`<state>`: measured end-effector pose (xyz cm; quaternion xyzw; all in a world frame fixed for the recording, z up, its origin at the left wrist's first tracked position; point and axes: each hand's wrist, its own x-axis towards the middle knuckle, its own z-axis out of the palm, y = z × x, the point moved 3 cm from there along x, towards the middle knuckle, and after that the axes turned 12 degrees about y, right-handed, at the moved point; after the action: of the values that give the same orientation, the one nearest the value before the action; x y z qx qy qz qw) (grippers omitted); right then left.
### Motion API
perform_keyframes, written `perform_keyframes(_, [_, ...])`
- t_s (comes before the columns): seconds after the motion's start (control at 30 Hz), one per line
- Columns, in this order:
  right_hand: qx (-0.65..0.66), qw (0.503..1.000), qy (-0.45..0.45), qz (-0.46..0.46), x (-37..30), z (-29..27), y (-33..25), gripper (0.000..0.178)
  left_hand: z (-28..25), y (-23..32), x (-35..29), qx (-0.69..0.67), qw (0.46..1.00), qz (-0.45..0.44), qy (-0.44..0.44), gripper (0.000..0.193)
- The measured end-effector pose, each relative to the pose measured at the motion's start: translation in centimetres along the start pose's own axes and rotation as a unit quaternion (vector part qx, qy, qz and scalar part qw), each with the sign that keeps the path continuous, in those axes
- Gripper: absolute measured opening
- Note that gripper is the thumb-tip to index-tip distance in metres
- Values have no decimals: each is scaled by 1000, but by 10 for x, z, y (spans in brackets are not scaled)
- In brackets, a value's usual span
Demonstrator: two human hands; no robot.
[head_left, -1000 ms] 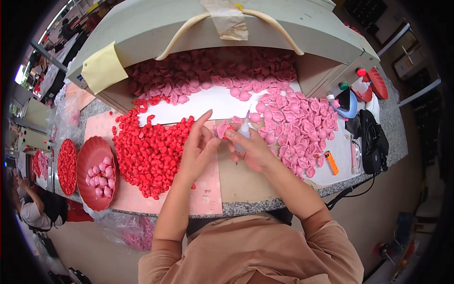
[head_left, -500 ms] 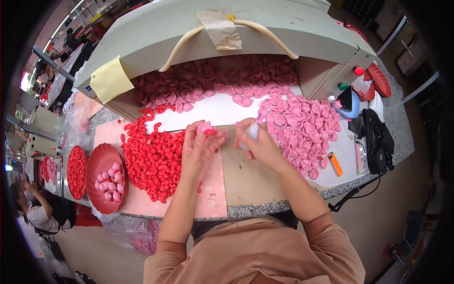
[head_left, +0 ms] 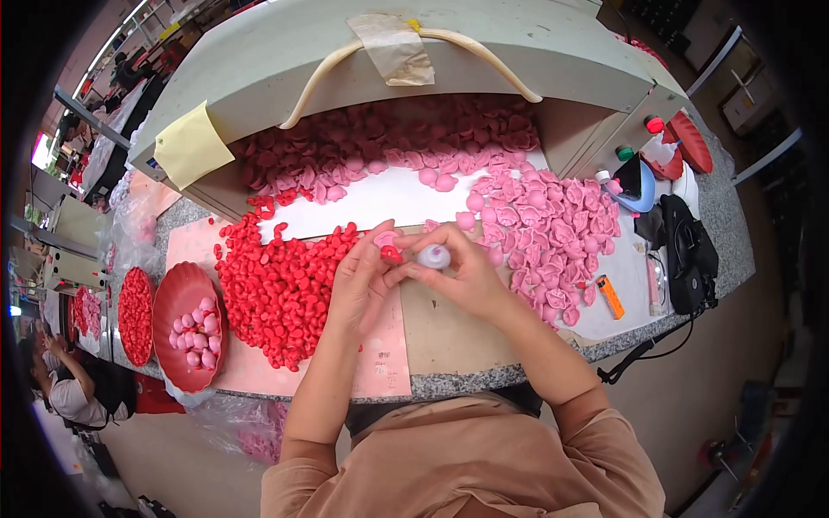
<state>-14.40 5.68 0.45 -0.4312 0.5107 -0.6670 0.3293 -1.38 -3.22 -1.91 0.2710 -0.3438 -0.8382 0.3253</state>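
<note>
My left hand [head_left: 363,281] is closed on a small pink shell-like piece [head_left: 384,239], pinched between thumb and fingers. A red rounded piece [head_left: 391,255] sits against it. Close beside it, my right hand [head_left: 466,268] grips a small translucent squeeze bottle [head_left: 434,256], its round base toward me; the tip is hidden. Both hands nearly touch above the brown board [head_left: 449,337]. A heap of small red pieces [head_left: 281,298] lies left of my hands, and a pile of pink shell-like pieces [head_left: 553,233] lies to the right.
A grey hooded machine [head_left: 484,69] arches over the far side, with more pink pieces beneath. Left stand a fluted red bowl [head_left: 186,367] with joined pink pieces and a tray of red pieces [head_left: 136,315]. An orange lighter [head_left: 610,297] and black bag [head_left: 691,259] lie right. Another person [head_left: 78,384] sits far left.
My right hand has moved left to my left hand, and the bottle has tipped so its base shows. The left hand stays nearly in place, still holding the pink piece.
</note>
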Motion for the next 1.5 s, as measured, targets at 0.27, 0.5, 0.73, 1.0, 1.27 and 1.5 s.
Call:
perform_keyframes(0.27, [54, 995, 18, 82, 2, -10, -5, 26, 5, 2, -1, -82, 996, -38, 8, 52])
perform_keyframes(0.5, [54, 989, 136, 9, 6, -35, -23, 23, -6, -8, 2, -75, 995, -65, 0, 50])
perform_keyframes(0.73, [-30, 982, 183, -45, 6, -41, -20, 28, 8, -10, -3, -40, 995, -87, 17, 49])
perform_keyframes(1.0, [-199, 957, 166, -128, 4, -36, -27, 25, 2, -16, 0, -32, 994, -101, 27, 48])
perform_keyframes(1.27, [-217, 954, 157, -138, 4, -32, -24, 24, 2, -17, -1, -20, 993, -115, 32, 51])
perform_keyframes(1.5, [-220, 953, 155, -140, 4, -31, -24, 23, 3, -17, -1, -17, 992, -118, 29, 51])
